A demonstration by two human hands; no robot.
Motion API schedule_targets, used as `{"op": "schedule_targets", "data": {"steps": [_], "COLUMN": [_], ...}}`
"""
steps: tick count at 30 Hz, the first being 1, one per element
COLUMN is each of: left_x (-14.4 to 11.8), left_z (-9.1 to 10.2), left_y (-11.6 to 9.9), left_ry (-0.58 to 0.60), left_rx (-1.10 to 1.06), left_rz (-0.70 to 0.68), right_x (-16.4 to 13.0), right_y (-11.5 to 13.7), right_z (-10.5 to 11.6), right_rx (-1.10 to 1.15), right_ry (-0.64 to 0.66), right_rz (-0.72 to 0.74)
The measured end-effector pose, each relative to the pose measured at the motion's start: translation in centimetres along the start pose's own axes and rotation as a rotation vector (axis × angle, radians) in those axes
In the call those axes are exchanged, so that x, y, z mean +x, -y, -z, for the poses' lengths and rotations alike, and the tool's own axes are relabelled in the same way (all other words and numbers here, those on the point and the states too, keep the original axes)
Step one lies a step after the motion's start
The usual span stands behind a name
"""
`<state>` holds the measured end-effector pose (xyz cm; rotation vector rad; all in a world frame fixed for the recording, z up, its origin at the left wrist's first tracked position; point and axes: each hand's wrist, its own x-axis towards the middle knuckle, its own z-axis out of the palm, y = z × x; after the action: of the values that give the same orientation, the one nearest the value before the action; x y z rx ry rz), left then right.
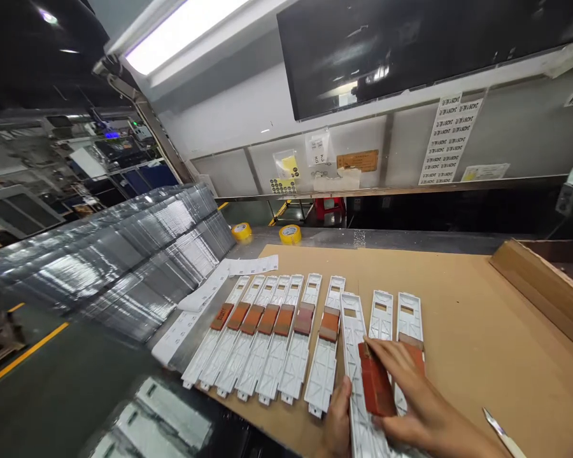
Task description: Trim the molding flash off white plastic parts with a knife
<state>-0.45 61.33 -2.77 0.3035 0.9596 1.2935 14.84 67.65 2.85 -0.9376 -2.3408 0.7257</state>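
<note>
My left hand is wrapped round the lower left edge of a long white plastic strip, raised and tilted a little above the table. In my right hand is a reddish-brown block, gripped between thumb and fingers over that strip; whether it touches the strip I cannot tell. To the left, several similar white strips lie side by side, each with a reddish-brown block across it. On the right, another strip bears a block, partly hidden by my right hand.
A cutting knife lies on the brown board at right. A cardboard box stands beyond it. Rolls of yellow tape, white label paper and a stack of plastic-wrapped parts are at the back and left.
</note>
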Motion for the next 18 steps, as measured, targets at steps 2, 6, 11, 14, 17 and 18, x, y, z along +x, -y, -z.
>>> {"op": "schedule_targets", "data": {"steps": [2, 6, 11, 14, 17, 18], "left_x": [-1.2, -2.9, -3.6, -3.7, -3.7, -3.7], "left_z": [-0.3, -0.6, -0.9, -1.3, -1.6, -1.6], "left_y": [-0.8, -1.2, -0.1, 0.0, -0.1, -0.1], "left_ry": [-0.022, -0.013, -0.053, 0.121, 0.298, 0.310], "left_rx": [0.053, 0.144, 0.195, 0.199, 0.176, 0.166], "left_rz": [-0.056, -0.086, -0.136, -0.235, -0.322, -0.326], "right_x": [-1.4, -2.7, -3.0, -3.0, -3.3, -3.5], "right_y": [1.1, 1.7, 1.4, 1.4, 1.6, 1.7], "right_z": [-1.4, -3.1, -3.6, -3.6, -3.2, -2.9], "right_rx": [-0.041, -0.132, -0.219, -0.240, -0.239, -0.241], "right_ry": [-0.020, -0.062, -0.102, -0.125, -0.124, -0.120], "right_rz": [0.037, 0.073, 0.105, 0.133, 0.142, 0.147]}}
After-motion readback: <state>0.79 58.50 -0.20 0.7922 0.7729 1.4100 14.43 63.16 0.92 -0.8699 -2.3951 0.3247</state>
